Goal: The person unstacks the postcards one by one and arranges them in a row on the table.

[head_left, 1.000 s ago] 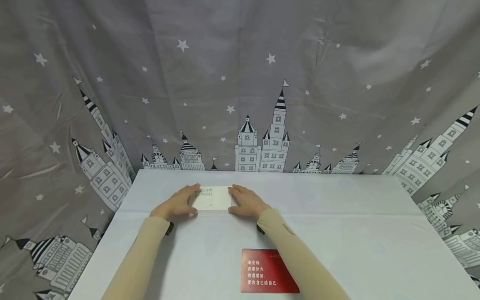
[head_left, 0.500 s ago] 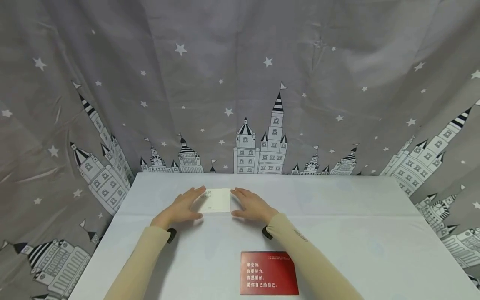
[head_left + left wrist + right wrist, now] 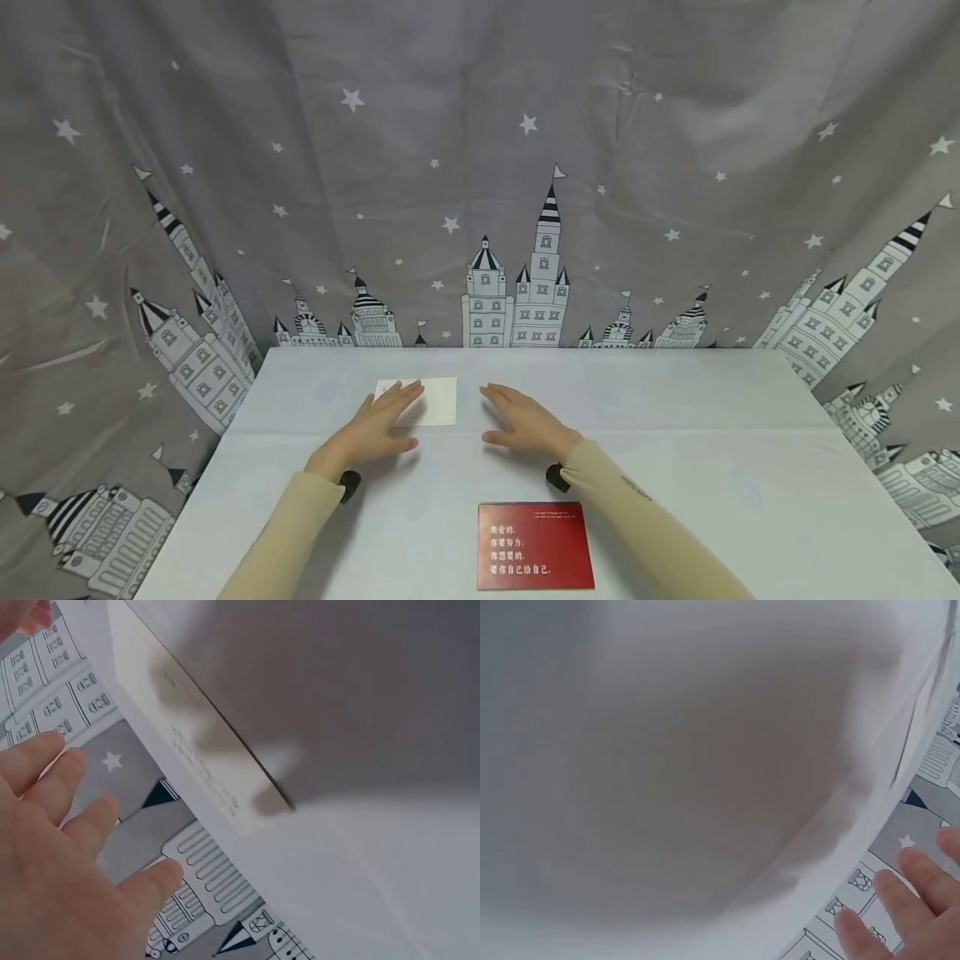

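A cream card [image 3: 441, 402] with handwritten-looking lines lies flat near the far side of the white table. In the left wrist view the same card [image 3: 199, 735] shows its writing and a dark edge. Above its left part hovers my left hand [image 3: 371, 427], fingers spread, hiding some of the text in the head view. To the right of the card, apart from it, is my right hand [image 3: 528, 425], fingers extended and holding nothing. Closer to me lies a red card [image 3: 534, 546] with white printed characters, just left of my right sleeve.
The white table [image 3: 675, 467] reaches out to both sides. A grey curtain [image 3: 420, 125] printed with stars and castles hangs behind it and at the sides. Each wrist wears a dark band, and both sleeves are beige.
Both hands have come off the cream card's edges and drawn back toward me, the right one also moving rightward. The cream card stays on the table; the red card is now fully uncovered.
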Demonstrator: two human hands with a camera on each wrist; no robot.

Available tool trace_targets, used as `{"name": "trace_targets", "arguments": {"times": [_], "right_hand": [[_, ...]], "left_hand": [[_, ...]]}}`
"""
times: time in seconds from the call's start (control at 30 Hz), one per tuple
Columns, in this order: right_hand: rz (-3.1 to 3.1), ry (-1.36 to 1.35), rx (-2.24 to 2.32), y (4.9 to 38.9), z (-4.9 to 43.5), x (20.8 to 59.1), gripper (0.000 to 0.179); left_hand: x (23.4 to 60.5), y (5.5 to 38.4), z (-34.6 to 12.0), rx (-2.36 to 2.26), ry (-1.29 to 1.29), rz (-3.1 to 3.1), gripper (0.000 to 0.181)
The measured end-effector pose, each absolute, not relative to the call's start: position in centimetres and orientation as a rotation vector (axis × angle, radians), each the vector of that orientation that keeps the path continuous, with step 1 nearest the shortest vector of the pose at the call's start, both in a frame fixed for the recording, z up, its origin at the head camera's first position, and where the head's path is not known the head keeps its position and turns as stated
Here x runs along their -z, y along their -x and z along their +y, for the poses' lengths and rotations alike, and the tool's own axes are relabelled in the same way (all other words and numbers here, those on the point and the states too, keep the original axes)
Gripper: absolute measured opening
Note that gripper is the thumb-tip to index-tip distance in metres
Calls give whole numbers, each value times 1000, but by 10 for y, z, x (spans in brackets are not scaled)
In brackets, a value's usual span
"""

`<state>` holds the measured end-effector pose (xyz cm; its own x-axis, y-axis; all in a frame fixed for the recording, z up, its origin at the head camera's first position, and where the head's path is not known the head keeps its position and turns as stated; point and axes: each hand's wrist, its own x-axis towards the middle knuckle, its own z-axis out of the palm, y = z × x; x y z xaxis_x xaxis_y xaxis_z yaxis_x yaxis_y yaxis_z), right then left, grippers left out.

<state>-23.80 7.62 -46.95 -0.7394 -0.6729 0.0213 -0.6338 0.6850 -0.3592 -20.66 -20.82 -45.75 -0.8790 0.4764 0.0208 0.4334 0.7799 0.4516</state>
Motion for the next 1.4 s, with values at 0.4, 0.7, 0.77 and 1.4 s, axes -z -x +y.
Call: {"name": "trace_targets", "arguments": {"times": [0.4, 0.7, 0.77, 1.4], "right_hand": [[2801, 1144, 562, 217, 108, 463, 74], [2828, 1015, 681, 197, 133, 460, 72], [2828, 980, 704, 193, 139, 460, 72], [2883, 901, 811, 171, 179, 461, 74]], "left_hand": [[460, 190, -194, -674, -792, 2913, 78], [458, 175, -184, -681, -844, 2946, 78], [457, 171, -183, -675, -851, 2947, 79], [451, 150, -166, -728, -910, 2917, 79]]}}
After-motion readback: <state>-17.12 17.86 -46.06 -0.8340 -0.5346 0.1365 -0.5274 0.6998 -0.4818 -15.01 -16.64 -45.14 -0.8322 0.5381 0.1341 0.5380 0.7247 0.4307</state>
